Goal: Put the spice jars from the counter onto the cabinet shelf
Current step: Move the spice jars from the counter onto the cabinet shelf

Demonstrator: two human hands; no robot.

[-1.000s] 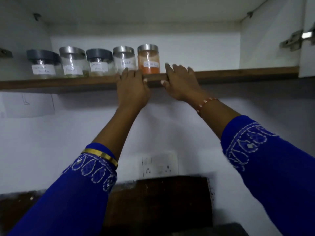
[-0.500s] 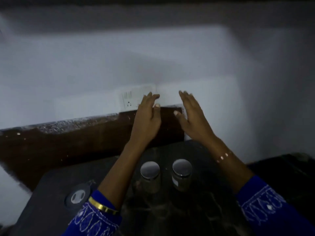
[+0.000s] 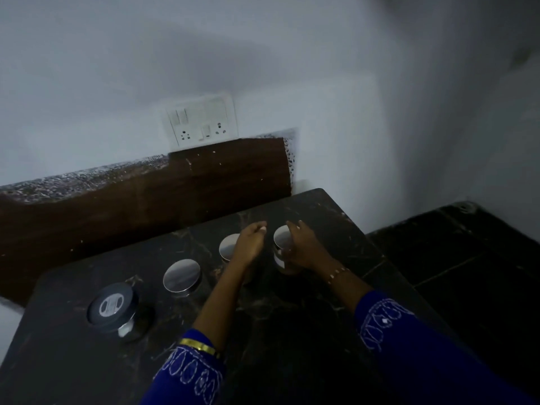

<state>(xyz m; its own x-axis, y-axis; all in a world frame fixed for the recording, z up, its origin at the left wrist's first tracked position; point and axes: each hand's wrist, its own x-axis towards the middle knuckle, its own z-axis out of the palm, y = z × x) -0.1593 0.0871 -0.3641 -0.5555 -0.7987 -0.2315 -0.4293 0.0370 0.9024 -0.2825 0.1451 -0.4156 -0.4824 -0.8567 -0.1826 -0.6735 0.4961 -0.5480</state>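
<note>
Four jars are left on the dark marble counter point(image 3: 292, 317): the right hand point(image 3: 304, 249) wraps the rightmost steel-lidded glass jar point(image 3: 283, 249), the left hand point(image 3: 248, 244) hovers loosely curled, holding nothing, over its steel-lidded neighbour point(image 3: 229, 247), and leftward stand another steel-lidded jar point(image 3: 181, 276) and a dark-lidded one point(image 3: 112, 306).

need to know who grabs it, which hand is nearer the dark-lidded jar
Left. The left hand is two jars from the dark-lidded jar; the right hand lies farther right.

Left hand point(image 3: 249, 244) hides half the second jar point(image 3: 229, 247); labels unreadable.

white switchboard point(image 3: 201, 121), brown backsplash point(image 3: 146, 194)
</note>
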